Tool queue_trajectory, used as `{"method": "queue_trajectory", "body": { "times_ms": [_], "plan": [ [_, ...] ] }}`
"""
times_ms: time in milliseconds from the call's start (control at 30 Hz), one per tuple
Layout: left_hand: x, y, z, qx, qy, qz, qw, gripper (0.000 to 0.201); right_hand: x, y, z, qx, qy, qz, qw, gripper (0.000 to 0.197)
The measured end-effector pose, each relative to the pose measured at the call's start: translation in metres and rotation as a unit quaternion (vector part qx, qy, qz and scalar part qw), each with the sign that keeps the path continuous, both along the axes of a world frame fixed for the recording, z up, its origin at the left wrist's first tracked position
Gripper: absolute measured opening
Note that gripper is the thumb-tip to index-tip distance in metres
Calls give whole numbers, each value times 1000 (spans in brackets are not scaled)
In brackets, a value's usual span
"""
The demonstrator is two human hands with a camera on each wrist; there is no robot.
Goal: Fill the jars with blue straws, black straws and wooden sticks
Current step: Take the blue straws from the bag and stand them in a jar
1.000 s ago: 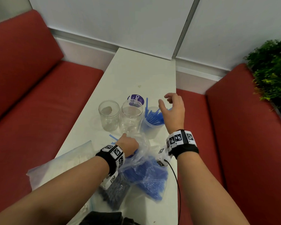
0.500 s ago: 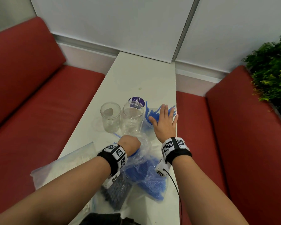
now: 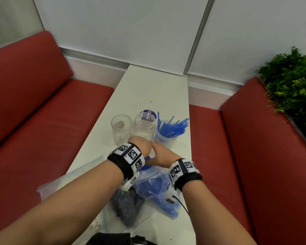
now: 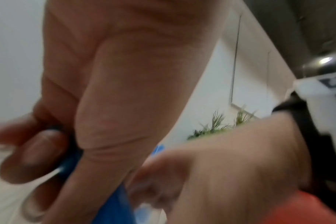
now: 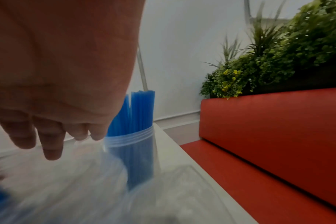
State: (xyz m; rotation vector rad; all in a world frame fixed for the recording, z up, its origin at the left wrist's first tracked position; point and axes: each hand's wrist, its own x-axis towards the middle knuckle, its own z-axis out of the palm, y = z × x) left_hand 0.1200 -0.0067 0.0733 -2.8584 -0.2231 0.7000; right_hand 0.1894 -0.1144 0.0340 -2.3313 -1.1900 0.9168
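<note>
Three clear jars stand in a row on the white table [image 3: 148, 85]: an empty left jar [image 3: 121, 129], an empty middle jar [image 3: 144, 127], and a right jar [image 3: 167, 137] full of blue straws [image 3: 173, 126]. Just in front of them my left hand [image 3: 140, 147] grips the mouth end of the clear bag of blue straws [image 3: 155, 188]; in the blurred left wrist view its curled fingers [image 4: 29, 151] hold something blue. My right hand [image 3: 159, 155] reaches in beside it, and its fingers [image 5: 50, 145] point down onto the bag's plastic. A bag of black straws [image 3: 127, 204] lies nearer me.
A clear bag of wooden sticks [image 3: 69, 181] lies at the table's near left. A purple lid [image 3: 149, 113] sits behind the middle jar. Red bench seats [image 3: 254, 156] flank the narrow table, with a green plant [image 3: 293, 82] at the right. The far half of the table is bare.
My right hand has left the top of the blue straws in the jar and come back and left to the bag, beside my left hand. My left hand stays gripped on the bag.
</note>
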Motion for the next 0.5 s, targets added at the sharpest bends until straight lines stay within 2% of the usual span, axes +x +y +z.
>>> {"method": "queue_trajectory", "body": {
  "times_ms": [67, 133, 167, 267, 300, 400, 433, 500],
  "plan": [
    [-1, 1, 13, -8, -34, 8, 999, 36, -15, 7, -9, 13, -16, -2, 1000, 70],
    [-4, -4, 28, -11, -61, 20, 998, 36, -26, 10, -18, 61, -40, -34, 997, 34],
    [-6, -6, 35, -15, -74, 17, 997, 32, -29, 10, -20, 89, -44, -59, 993, 23],
    [-10, -16, 66, -13, -97, -9, 995, 11, -37, 7, -17, 195, 8, -138, 971, 27],
    [-9, -14, 77, -39, -116, -12, 992, 14, -39, 7, -13, 229, 45, -163, 959, 27],
    [-2, -3, 93, -140, -181, -41, 973, 46, -42, 11, 2, 303, 138, -228, 915, 17],
    [1, -2, 93, -168, -206, -46, 963, 50, -40, 14, 7, 314, 133, -235, 910, 16],
    [4, -2, 89, -200, -231, -57, 950, 50, -34, 17, 16, 327, 103, -239, 909, 28]
  ]
}}
